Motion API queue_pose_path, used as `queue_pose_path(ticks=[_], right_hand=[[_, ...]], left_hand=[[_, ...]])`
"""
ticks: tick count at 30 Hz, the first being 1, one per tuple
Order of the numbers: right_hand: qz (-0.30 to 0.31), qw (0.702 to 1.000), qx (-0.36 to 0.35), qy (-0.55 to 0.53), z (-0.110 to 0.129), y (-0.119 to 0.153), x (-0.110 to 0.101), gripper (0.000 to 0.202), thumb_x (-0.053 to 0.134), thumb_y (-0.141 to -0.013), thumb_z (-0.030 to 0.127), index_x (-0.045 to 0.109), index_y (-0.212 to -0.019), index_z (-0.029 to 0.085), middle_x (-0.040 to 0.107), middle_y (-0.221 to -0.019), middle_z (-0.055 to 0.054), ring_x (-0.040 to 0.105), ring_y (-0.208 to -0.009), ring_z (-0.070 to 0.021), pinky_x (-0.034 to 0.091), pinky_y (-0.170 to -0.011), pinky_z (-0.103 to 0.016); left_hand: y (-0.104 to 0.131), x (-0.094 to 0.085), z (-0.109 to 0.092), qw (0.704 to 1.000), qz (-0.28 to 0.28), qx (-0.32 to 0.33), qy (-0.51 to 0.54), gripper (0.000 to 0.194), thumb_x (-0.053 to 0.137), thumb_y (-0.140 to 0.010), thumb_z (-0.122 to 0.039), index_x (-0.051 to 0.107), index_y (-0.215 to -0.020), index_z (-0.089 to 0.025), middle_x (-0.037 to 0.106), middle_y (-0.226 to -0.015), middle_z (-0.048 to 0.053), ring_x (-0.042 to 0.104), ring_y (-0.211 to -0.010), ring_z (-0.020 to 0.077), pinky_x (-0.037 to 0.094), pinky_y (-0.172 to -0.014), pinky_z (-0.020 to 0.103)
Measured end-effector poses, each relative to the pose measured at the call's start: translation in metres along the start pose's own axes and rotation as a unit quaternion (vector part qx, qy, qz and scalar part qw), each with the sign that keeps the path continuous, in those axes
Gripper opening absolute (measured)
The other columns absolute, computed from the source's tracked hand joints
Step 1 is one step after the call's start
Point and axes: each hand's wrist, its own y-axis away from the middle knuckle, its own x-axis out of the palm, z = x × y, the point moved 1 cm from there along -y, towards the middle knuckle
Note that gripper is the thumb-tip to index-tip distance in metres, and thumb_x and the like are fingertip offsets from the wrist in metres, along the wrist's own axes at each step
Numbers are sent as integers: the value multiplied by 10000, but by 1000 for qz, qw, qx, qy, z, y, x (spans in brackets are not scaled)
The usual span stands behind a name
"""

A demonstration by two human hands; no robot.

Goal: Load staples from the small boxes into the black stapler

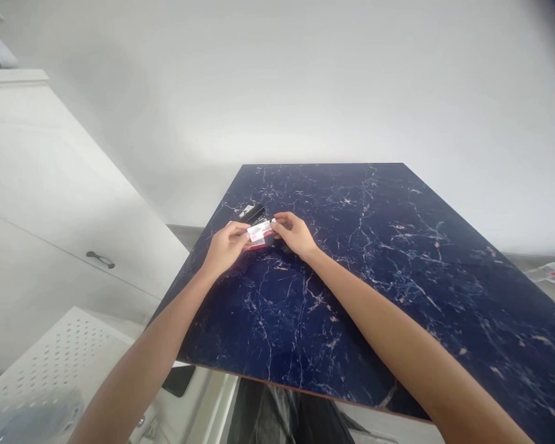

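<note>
Blue tabletop [370, 259], card [259, 230] (red-white) between both fingers' [237, 227] tips

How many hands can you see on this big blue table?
2. The left hand is at the left end of a small red-and-white item, and the right hand is at its right end, both above the blue table.

This looks like a room in a home: a white panelled cabinet [41, 160] with a dark handle [100, 259] fills the left, a plain pale wall [305, 80] the top, a marble-patterned table [351, 246] the centre.
</note>
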Motion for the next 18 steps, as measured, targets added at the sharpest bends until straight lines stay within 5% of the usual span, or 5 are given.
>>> queue_pose_path(ticks=[4,8,12,18], right_hand=[[-5,996,8,87,3,1,1,237,711,-840,432,672,-930,216,761,-903,-33,711,-669,-162,595,-670,-312],[61,976,-53,204,12,8,6,152,683,-879,397,732,-863,254,782,-874,-6,731,-774,-198,584,-782,-352],[46,972,-62,223,15,10,8,123,693,-861,302,734,-969,258,787,-989,-21,739,-827,-209,580,-855,-391],[98,969,-93,209,20,19,12,416,688,-837,196,623,-1242,261,760,-1198,-58,745,-1004,-233,574,-935,-428]], left_hand=[[2,-6,-8,984,-24,80,-155,196,714,-806,-249,776,-992,-266,764,-853,22,666,-674,194,509,-689,290],[-2,-23,-6,962,-79,102,-241,146,716,-768,-223,801,-872,-282,733,-737,1,588,-597,195,442,-655,296],[-8,-37,-1,941,-119,100,-301,105,695,-827,-288,796,-852,-270,685,-667,11,584,-602,200,440,-657,303],[-4,-26,-2,940,40,156,-302,249,725,-837,-318,778,-1076,-272,725,-1016,56,646,-708,183,479,-675,295]])
